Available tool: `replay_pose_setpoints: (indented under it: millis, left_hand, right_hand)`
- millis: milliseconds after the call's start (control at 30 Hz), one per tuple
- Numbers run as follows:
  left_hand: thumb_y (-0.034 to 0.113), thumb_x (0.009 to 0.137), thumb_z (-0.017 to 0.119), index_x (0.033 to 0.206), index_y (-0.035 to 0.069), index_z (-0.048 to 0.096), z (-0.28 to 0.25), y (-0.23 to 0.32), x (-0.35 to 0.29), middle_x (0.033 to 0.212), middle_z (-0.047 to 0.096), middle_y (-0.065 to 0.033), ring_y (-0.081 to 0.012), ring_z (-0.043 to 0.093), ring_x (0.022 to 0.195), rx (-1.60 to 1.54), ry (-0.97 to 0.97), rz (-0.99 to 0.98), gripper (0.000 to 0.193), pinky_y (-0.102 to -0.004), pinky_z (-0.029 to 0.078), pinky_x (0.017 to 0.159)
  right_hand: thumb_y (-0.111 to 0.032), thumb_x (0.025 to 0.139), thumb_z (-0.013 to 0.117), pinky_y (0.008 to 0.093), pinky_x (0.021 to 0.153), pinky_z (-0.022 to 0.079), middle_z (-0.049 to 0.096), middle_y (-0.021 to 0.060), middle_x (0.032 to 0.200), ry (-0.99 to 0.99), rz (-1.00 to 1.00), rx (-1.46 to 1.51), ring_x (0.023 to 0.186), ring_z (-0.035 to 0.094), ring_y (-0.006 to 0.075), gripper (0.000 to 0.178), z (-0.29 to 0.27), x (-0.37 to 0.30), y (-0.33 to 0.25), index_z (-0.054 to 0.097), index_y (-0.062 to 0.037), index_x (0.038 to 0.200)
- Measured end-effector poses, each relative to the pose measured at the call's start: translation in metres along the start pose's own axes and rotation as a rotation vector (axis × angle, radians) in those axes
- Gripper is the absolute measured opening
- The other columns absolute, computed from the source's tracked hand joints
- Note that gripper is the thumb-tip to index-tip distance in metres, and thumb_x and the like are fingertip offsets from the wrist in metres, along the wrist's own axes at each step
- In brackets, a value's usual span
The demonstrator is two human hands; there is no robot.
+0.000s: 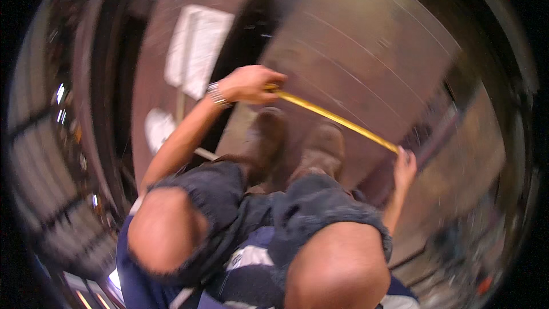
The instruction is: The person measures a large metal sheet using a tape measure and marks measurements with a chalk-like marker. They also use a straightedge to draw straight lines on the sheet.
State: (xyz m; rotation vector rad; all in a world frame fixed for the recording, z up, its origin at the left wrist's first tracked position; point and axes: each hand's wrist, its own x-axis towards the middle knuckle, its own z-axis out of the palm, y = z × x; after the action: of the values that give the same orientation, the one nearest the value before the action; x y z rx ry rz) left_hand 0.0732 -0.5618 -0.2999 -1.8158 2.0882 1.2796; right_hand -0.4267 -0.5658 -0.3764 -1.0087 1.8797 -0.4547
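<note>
A yellow tape measure is stretched in a straight line across a brown metal plate, just ahead of my boots. My left hand, with a metal watch band at the wrist, is closed round the tape's left end, where part of the case shows between the fingers. At the other end, near the plate's right edge, my right hand pinches the tape's tip. Several thin pale lines run across the plate beyond the tape. Motion blurs the fingers slightly.
My brown boots stand on the plate, knees bent. Left of a dark gap lies another brown surface with a white sheet-like thing and a smaller white object. A dark raised edge borders the plate on the right.
</note>
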Motion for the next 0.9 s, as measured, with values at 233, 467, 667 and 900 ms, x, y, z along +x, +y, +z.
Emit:
replay_pose_setpoints:
  millis: [233, 467, 667, 900]
  left_hand:
    - [0.040, 0.088, 0.070, 0.096, 0.003, 0.068, -0.020, 0.026, 0.031, 0.085, 0.071, -0.0162, -0.0328, 0.069, 0.080, 0.102, -0.067, -0.087, 0.037, -0.0400, 0.052, 0.071]
    - [0.037, 0.086, 0.069, 0.102, 0.009, 0.071, -0.032, -0.014, 0.043, 0.087, 0.072, -0.0134, -0.0309, 0.070, 0.083, 0.156, -0.099, -0.104, 0.032, -0.0413, 0.053, 0.075]
    - [0.043, 0.086, 0.068, 0.103, 0.010, 0.071, -0.034, -0.010, 0.055, 0.092, 0.073, -0.0138, -0.0311, 0.071, 0.087, 0.287, -0.093, -0.154, 0.038, -0.0417, 0.055, 0.076]
    - [0.057, 0.082, 0.067, 0.097, 0.014, 0.074, -0.046, -0.057, 0.052, 0.089, 0.074, -0.0103, -0.0295, 0.072, 0.087, 0.406, -0.076, -0.268, 0.046, -0.0405, 0.056, 0.077]
  right_hand:
    - [-0.029, 0.094, 0.067, 0.0274, 0.057, 0.042, 0.053, -0.0006, 0.069, 0.114, 0.080, 0.042, 0.061, 0.050, 0.0084, 0.029, 0.028, -0.033, 0.029, 0.056, -0.0027, 0.084]
    - [-0.028, 0.092, 0.068, 0.0353, 0.073, 0.049, 0.067, 0.0117, 0.080, 0.256, 0.080, -0.166, 0.076, 0.062, 0.0181, 0.032, 0.064, -0.049, -0.001, 0.057, 0.0018, 0.090]
    - [-0.033, 0.092, 0.068, 0.0383, 0.074, 0.051, 0.069, 0.0165, 0.083, 0.382, 0.043, -0.164, 0.077, 0.066, 0.0236, 0.036, 0.064, -0.044, 0.010, 0.060, 0.0025, 0.091]
    - [-0.034, 0.091, 0.068, 0.0391, 0.077, 0.052, 0.070, 0.0196, 0.087, 0.460, 0.027, -0.193, 0.083, 0.069, 0.0280, 0.039, 0.067, -0.040, 0.001, 0.062, 0.0043, 0.093]
